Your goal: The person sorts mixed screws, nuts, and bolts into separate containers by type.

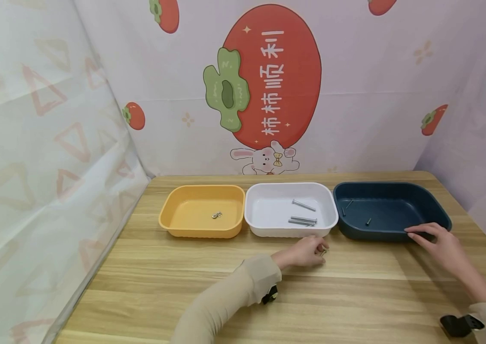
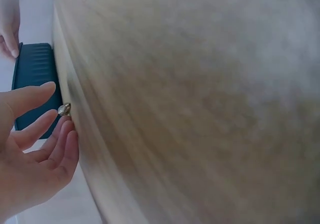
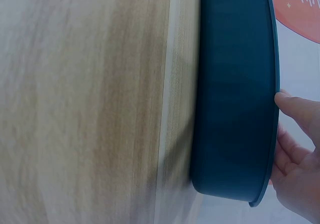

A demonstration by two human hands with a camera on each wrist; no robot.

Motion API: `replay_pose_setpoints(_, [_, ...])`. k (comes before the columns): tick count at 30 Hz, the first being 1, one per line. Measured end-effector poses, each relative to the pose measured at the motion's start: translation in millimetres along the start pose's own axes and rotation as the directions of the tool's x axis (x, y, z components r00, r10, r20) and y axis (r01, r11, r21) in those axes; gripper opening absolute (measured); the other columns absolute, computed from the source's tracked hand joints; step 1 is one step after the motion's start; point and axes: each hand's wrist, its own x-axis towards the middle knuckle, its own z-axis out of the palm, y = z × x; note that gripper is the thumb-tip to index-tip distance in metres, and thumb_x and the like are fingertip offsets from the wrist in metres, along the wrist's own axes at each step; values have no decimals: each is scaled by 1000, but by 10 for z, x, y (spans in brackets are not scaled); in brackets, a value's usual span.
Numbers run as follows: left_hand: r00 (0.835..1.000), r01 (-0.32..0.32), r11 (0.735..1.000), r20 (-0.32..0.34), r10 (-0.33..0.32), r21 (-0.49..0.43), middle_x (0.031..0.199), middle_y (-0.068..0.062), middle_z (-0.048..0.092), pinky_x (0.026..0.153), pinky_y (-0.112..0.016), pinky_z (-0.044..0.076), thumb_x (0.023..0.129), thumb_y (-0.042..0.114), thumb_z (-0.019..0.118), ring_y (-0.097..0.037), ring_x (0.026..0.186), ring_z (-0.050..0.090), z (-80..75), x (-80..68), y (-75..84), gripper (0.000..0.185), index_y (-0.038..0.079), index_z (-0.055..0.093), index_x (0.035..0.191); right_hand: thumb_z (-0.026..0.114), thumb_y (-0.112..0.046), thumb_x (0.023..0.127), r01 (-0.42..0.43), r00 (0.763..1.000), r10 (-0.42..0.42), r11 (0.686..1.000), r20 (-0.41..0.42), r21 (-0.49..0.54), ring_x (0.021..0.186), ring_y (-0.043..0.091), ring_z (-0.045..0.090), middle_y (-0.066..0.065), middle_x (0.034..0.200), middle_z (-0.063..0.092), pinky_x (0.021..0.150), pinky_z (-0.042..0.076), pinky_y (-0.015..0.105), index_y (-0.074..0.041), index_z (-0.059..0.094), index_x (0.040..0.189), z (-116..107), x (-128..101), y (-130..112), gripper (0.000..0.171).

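Note:
In the head view my left hand (image 1: 307,251) is just in front of the white tray (image 1: 290,233), low over the table. Its curled fingers hold a small, shiny, brass-coloured screw (image 1: 323,251) at their tips. The left wrist view shows this screw (image 2: 64,109) by the fingertips, with the thumb held apart from it. At the front right corner of the dark blue tray (image 1: 372,235), my right hand (image 1: 438,242) pinches the rim. Its thumb lies on the near side of the wall in the right wrist view, the other fingers partly hidden behind.
Several long silver bolts (image 1: 303,205) lie in the white tray. Short dark screws (image 1: 368,221) lie in the blue one. A yellow tray (image 1: 202,233) with a few small nuts (image 1: 216,215) stands at the left end of the row. Behind the wooden table (image 1: 174,291) hangs a printed curtain (image 1: 354,134).

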Motion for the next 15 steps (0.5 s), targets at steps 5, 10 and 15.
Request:
replay_pose_setpoints(5, [1000, -4, 1000, -26, 4, 2, 89, 3, 55, 68, -8, 36, 78, 13, 67, -2, 79, 48, 42, 27, -20, 31, 7, 59, 107, 61, -11, 83, -8, 1000, 8, 1000, 9, -6, 87, -22, 27, -35, 92, 36, 64, 28, 12, -1, 64, 90, 0, 2, 0, 13])
replay_pose_setpoints(10, [999, -28, 999, -40, 29, 39, 87, 3, 56, 68, -8, 34, 78, 13, 67, -3, 79, 47, 65, 37, -15, 28, 7, 60, 105, 61, -10, 83, 0, 1000, 0, 1000, 4, 9, 89, -22, 28, -35, 92, 37, 65, 26, 6, -1, 64, 90, 2, -1, -6, 12])
replay_pose_setpoints(15, [997, -58, 997, -52, 61, 58, 90, 2, 57, 69, -7, 35, 78, 11, 66, -2, 79, 49, 69, 39, -11, 25, 7, 61, 102, 61, -10, 83, -4, 1000, 4, 1000, 7, 6, 88, -22, 28, -35, 92, 37, 65, 27, 9, -2, 64, 90, -4, -4, -6, 12])
